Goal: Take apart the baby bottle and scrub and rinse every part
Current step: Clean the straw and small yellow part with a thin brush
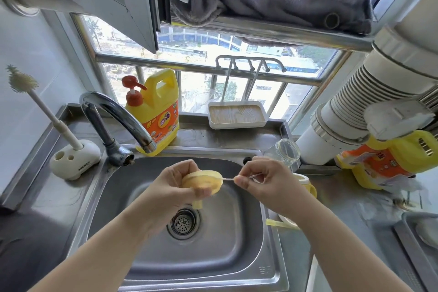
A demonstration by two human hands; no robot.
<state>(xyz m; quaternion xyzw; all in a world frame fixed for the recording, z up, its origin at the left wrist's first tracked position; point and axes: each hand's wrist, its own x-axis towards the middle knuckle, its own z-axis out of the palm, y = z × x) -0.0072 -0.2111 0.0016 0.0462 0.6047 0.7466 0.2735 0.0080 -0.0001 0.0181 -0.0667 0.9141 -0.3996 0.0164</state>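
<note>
At the far left, the bottle brush stood untouched in its white holder on the counter, and to its right the faucet arched over the steel sink, no water running that I could see. The yellow dish soap jug sat behind the spout on the far ledge.

Over the middle of the basin my left hand gripped the yellow silicone nipple piece, fingers curled round its disc, the spout end hanging toward the drain. My right hand pinched a thin straw brush between thumb and fingertips, its tip entering the right edge of the nipple.

Just right of the sink, the clear glass bottle lay on its side at the far corner, the yellow collar rested nearer, and a pale yellow straw lay on the near rim.

I judged this the scrubbing of the nipple's small vent. The next move would call for working the brush through, then rinsing under the tap.
</note>
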